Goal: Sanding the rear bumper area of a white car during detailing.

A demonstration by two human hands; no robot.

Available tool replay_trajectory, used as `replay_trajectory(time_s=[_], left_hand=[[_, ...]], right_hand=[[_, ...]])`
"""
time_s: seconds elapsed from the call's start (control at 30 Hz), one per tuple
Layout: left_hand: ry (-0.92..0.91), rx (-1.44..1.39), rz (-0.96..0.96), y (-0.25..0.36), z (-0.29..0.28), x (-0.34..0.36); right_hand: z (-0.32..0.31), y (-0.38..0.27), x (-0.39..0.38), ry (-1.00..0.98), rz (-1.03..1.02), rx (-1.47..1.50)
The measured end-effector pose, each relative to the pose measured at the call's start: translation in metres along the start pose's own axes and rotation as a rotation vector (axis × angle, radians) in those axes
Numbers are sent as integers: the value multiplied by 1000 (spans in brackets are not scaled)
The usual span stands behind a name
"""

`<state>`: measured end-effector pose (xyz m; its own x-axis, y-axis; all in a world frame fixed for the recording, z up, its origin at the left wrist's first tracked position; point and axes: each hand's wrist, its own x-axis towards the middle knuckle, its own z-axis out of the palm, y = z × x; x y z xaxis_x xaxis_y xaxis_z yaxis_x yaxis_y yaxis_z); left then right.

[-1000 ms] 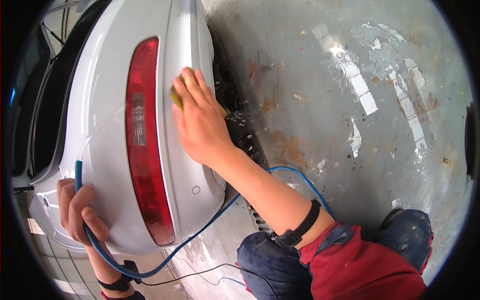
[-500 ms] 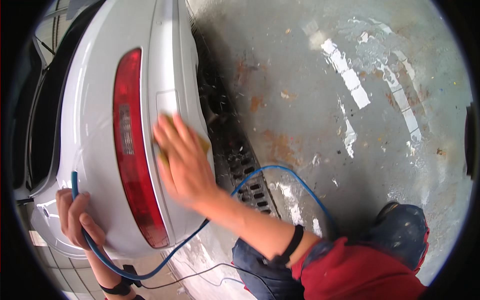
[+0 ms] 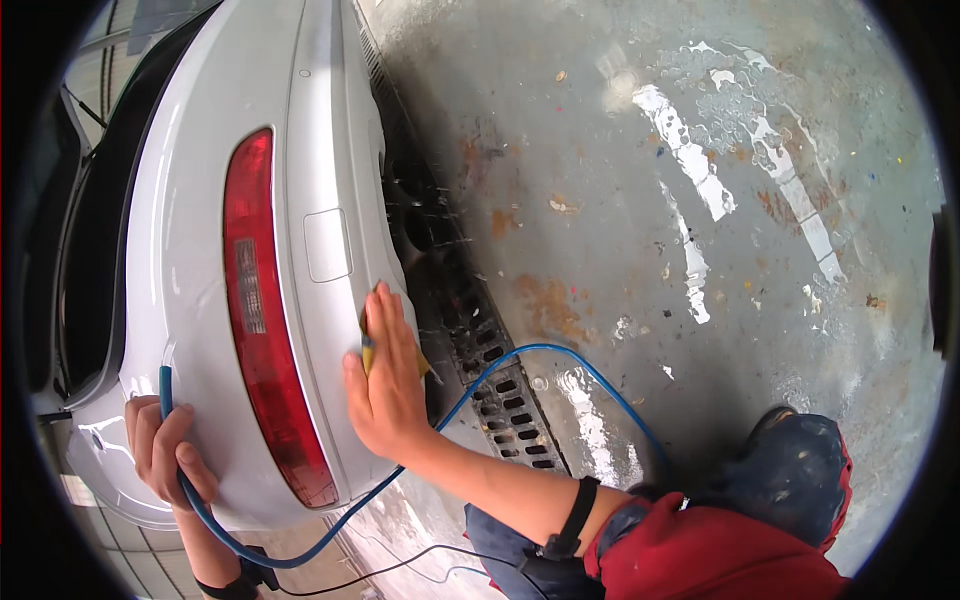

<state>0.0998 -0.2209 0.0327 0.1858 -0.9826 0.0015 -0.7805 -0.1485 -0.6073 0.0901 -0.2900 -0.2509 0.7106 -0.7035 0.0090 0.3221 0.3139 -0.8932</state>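
Observation:
My left hand [image 3: 158, 450] is closed around a blue hose [image 3: 285, 563] near its open end, with a little water at the tip, beside the white car body. My right hand [image 3: 390, 390] presses a thin yellow pad [image 3: 367, 354] against the lower side of the white bumper [image 3: 322, 350]. Its fingers lie over the pad, so only the pad's edges show, and I cannot tell exactly what kind it is. Between my hands runs the long red tail light [image 3: 268, 320], touched by neither.
Right of the car, a slotted drain grate [image 3: 515, 415] lines the wet, stained grey floor [image 3: 620, 260]. The hose loops across the grate to my knees. A thin black cable [image 3: 420, 552] runs below from my left wrist. The dark rear window [image 3: 95, 270] is at left.
My right hand has slid with the pad along the bumper toward me and slightly right, uncovering a square panel. The left hand with the hose has shifted slightly right and nearer.

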Motion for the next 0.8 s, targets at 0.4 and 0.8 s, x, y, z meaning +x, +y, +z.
replay_trajectory(time_s=[0.4, 0.8], left_hand=[[29, -20, -13, -4, -2, -2], [80, 10, -44, 0, 1, -4]], right_hand=[[-3, -4, 64, -33, -87, 50], [18, 78, 28, 1, -200, 261]])
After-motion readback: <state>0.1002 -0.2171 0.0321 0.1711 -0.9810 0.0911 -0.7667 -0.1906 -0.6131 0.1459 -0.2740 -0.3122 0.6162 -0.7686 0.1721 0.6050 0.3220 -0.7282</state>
